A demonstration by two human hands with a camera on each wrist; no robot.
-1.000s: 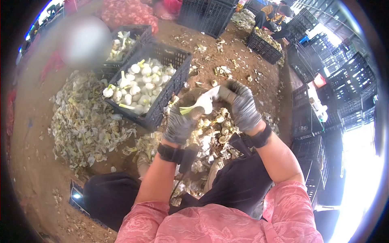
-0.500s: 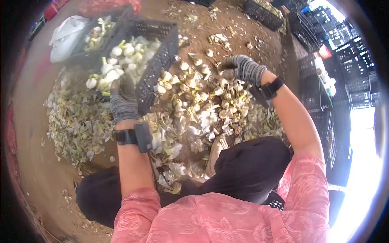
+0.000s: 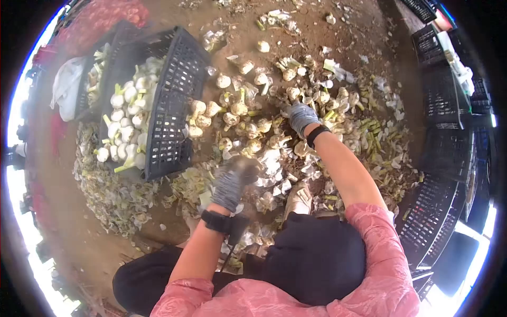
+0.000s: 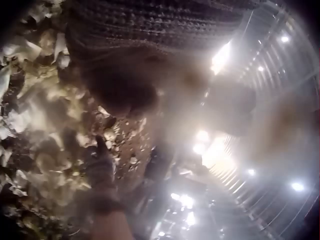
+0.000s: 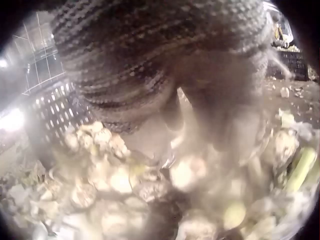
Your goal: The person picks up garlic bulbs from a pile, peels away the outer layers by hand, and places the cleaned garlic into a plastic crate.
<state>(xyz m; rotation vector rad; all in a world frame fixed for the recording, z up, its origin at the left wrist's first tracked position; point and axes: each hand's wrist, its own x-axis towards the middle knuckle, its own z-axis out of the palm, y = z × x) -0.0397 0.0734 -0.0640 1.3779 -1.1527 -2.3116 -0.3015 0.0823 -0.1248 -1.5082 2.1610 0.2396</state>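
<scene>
My gloved right hand reaches down into a heap of untrimmed garlic bulbs, its fingertips right beside one bulb. In the right wrist view its fingers point downward, apart from the thumb, over blurred bulbs; I cannot tell whether they touch one. Nearer my body, the gloved left hand hovers blurred over loose peelings, with nothing seen in its grasp. Left of the heap, a black plastic crate holds cleaned white garlic bulbs with short green stems.
Peeled skins form a large pile below the crate. A second crate and a white bag stand behind it on the left. Stacked black crates line the right side. My shoe is close to the heap.
At first both hands held a garlic bulb with a stem. The left hand then went to the crate and came back without it. The right hand moved down into the heap.
</scene>
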